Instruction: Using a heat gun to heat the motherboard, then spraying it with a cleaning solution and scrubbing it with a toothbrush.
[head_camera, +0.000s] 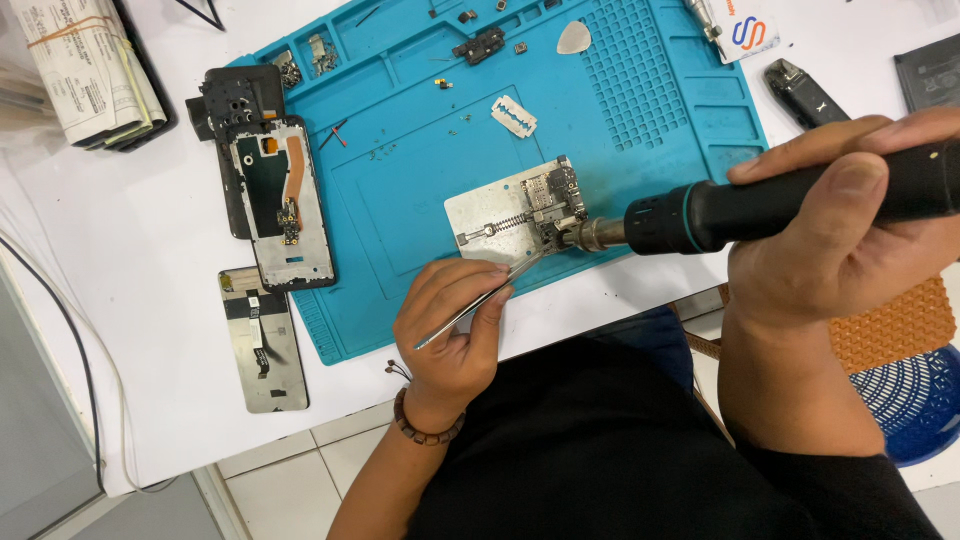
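Left hand (450, 325): closed in a pinch on thin tweezers (480, 303), tips reaching up to the board (553, 195).
Right hand (835, 235): wrapped tight round the black heat tool (760, 205), its metal nozzle (597, 234) just beside the board's near edge.
Board: clamped on a silver holder (490, 215) with a spring, lying on the near part of the blue mat (420, 190).
Risk, heat: as I judge it, a nozzle held this close could scorch the board or loosen neighbouring parts.
Risk, tweezers: a slip of the tips could knock a small part off or scratch the board.
Risk, fingers: the left hand lies near the hot nozzle and could be burned.
Mat: loose blade (514, 116), white pick (574, 37), small screws and parts in the far trays.
Surface (150, 260): white; an opened phone (275, 200) and a screen panel (263, 340) left of the mat, bundled papers (85, 65) at the far left.
Room: pale tiled floor below, blue basket (915, 400) at right.
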